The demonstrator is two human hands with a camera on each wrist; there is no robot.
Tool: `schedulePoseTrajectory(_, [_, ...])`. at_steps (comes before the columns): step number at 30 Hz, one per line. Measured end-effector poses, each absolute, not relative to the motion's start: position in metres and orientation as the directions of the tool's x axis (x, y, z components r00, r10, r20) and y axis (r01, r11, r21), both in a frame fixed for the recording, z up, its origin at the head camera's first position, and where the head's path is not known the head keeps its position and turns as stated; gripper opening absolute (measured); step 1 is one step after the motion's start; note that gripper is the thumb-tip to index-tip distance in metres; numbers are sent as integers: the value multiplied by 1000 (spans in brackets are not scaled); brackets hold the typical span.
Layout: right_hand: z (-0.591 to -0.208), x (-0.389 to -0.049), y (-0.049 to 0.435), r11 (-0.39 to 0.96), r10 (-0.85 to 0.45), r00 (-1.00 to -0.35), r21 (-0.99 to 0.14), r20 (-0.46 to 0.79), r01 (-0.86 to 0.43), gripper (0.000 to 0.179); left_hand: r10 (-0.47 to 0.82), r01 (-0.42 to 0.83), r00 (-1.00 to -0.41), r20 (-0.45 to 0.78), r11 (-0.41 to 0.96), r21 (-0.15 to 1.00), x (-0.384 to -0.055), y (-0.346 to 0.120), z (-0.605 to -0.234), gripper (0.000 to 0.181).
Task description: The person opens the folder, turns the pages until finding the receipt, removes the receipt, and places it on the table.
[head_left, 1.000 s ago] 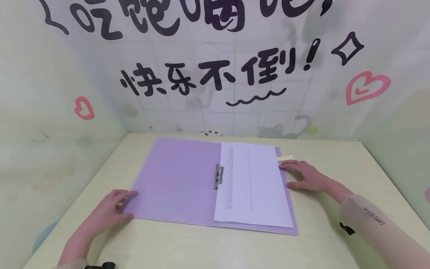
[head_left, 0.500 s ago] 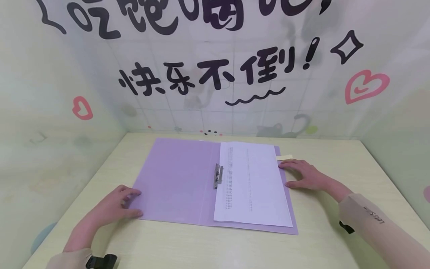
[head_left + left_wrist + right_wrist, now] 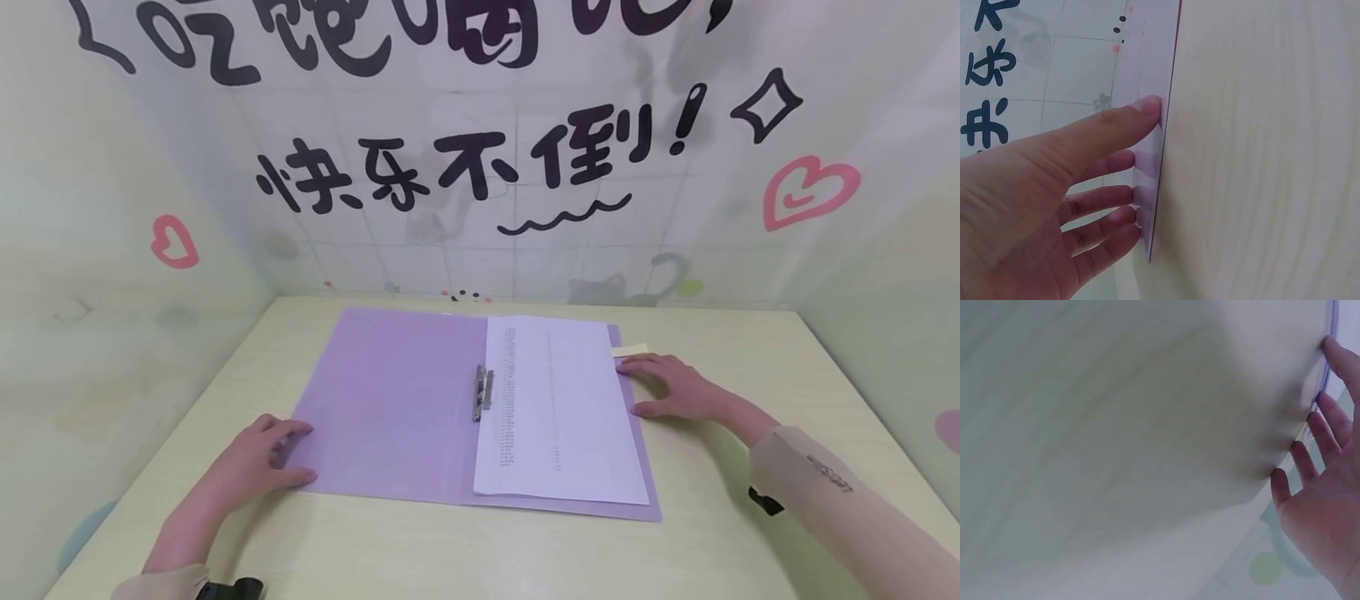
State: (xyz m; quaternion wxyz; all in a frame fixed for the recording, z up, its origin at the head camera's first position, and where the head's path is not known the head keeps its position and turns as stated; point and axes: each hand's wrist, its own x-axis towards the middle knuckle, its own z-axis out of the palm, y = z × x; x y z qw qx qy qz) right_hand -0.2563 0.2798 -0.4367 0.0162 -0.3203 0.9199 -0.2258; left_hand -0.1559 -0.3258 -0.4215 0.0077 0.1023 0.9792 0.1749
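Note:
A purple folder [image 3: 382, 400] lies spread wide on the table. White printed sheets [image 3: 577, 400] cover most of its right half, beside a metal clip [image 3: 480, 393] near the spine. At the folder's front left corner, my left hand [image 3: 251, 467] rests its fingertips on the cover; the left wrist view has its thumb and fingers extended on the purple surface [image 3: 1147, 69]. Along the opposite edge, my right hand [image 3: 678, 392] touches the folder with spread fingertips. In the right wrist view, those fingers [image 3: 1329, 422] line up against the edge.
A pale yellow paper tab [image 3: 630, 351] sticks out past the folder's right edge, just behind the right hand. The light wood table [image 3: 420, 550] is bounded by a printed sheet wall [image 3: 450, 258] at the back and similar walls at both sides.
My left hand has shifted slightly right, further over the folder's corner. The right hand stays at its edge, and the head view has turned a little to the right.

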Motion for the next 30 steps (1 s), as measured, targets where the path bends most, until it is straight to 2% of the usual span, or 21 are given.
schedulePoseTrajectory(6, [-425,-262,275,715,-588,-807,-426,61,-554,60,190,183,-982,15,917,354,-156,-325,-420,70])
schedulePoseTrajectory(11, [-412,-268,267,787,-459,-888,-457,16,-415,47,191,182,-982,11,919,351,-157,-324,-420,69])
schedulePoseTrajectory(14, [-409,-274,261,789,-386,-922,-505,36,-350,37,190,178,-982,2,921,347,-157,-324,-420,69])
schedulePoseTrajectory(19, [-412,-287,249,748,-353,-931,-569,94,-341,31,192,178,-981,-7,920,348,-157,-323,-419,69])
schedulePoseTrajectory(24, [-418,-295,236,732,-314,-944,-609,99,-307,41,199,189,-980,8,916,353,-158,-322,-418,67])
schedulePoseTrajectory(30, [-428,-297,233,751,-316,-949,-605,21,-264,58,194,184,-981,5,920,347,-157,-322,-419,68])
